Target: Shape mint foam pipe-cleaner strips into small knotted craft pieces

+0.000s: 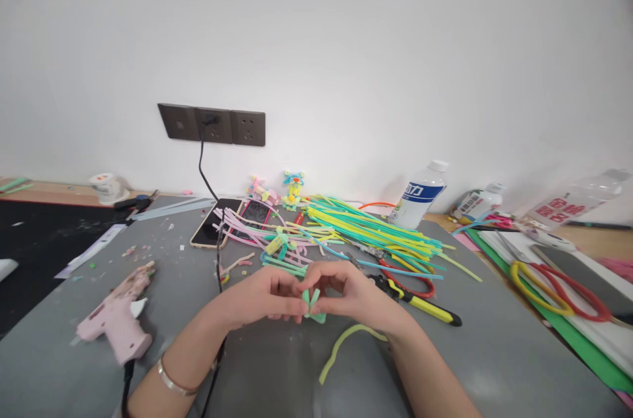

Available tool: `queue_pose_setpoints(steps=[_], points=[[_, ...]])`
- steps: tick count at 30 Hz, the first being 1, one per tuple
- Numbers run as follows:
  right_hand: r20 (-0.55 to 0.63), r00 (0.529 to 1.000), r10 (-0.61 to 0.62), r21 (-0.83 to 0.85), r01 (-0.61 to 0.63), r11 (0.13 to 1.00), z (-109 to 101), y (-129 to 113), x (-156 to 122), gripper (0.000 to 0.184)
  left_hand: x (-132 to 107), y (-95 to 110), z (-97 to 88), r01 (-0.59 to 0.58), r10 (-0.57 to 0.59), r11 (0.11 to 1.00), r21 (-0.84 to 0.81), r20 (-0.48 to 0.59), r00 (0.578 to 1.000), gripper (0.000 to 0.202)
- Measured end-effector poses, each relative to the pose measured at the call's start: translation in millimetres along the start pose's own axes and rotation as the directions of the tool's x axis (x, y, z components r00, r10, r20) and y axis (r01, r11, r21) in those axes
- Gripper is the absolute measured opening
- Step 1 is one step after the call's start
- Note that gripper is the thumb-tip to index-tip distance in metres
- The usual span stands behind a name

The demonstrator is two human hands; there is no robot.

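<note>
Both my hands meet over the grey mat (277, 365) near its front. My left hand (264, 296) and my right hand (349, 293) are closed, pinching between them a small folded green strip piece (311, 304). A loose yellow-green strip (346, 342) curls on the mat just below my right wrist. A bracelet sits on my left wrist. Behind the hands lies a heap of long yellow, teal and pink strips (366, 230).
A pink glue gun (119, 319) lies at the left, its cord running to the wall socket (212, 124). Two phones (232, 220), a yellow utility knife (425, 306), red-handled scissors (558, 283), bottles (420, 194) and small strip figures (293, 187) stand around.
</note>
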State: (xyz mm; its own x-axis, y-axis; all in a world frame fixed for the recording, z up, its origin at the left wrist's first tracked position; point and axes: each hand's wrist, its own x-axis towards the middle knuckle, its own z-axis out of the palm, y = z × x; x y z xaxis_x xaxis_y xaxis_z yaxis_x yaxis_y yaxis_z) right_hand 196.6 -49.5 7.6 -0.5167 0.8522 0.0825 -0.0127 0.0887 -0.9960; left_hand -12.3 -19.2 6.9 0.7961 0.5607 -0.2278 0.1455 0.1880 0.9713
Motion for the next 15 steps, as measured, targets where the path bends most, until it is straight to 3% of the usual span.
queue_pose_setpoints(steps=[5, 15], points=[[-0.120, 0.993, -0.024, 0.030, 0.028, 0.999, -2.6, 6.0, 3.9, 0.022, 2.1, 0.3, 3.2, -0.005, -0.001, 0.998, -0.070, -0.095, 0.995, 0.034], [-0.087, 0.996, -0.008, 0.128, 0.019, 0.992, 2.9, 6.2, 8.0, 0.024, 5.6, -1.4, 4.2, -0.013, 0.007, 0.999, -0.041, -0.150, 0.989, 0.038]])
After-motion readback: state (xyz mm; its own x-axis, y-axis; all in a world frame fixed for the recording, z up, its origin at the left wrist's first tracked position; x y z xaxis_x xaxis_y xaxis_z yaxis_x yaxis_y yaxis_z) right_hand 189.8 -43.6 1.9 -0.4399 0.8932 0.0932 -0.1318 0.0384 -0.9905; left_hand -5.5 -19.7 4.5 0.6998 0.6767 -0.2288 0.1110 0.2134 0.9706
